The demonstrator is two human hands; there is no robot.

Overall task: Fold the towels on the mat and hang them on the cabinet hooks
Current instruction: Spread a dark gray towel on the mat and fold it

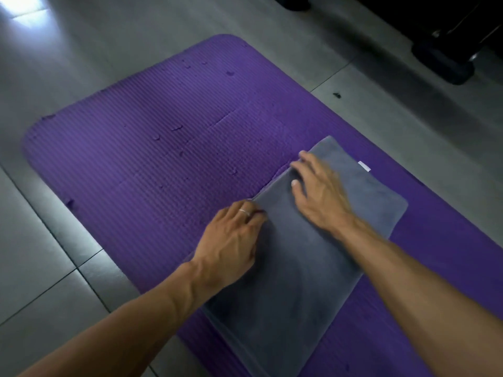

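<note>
- Your two bare forearms come in from the bottom corners and meet over the towel (pixel 294 273), which lies on the right half of the mat (pixel 152 148).
- The towel is grey, folded into a long strip that runs from the near edge of view up and to the right; its surface looks smooth and flat, with a doubled edge showing along its left side.
- Your left hand (pixel 231 238) rests at the towel's left edge, about halfway along it. Its fingers curl down at that edge, but you cannot tell from this view whether they pinch the cloth or just press on it. A thin ring (pixel 244 212) sits on one finger.
- Your right hand (pixel 319 190) lies flat on the far part of the towel, fingers straight and spread, fingertips at the left edge; it holds nothing.
- A small white tag (pixel 364 166) sticks out at the towel's far right edge.
- The mat is purple, ribbed, with small nicks and dents across its bare left part.
- Grey floor tiles (pixel 40 240) surround the mat.
- A small dark speck (pixel 337 95) lies on the tiles beyond the mat.
- Dark, dim objects (pixel 446 61) stand at the far right corner; you cannot make out what they are.
</note>
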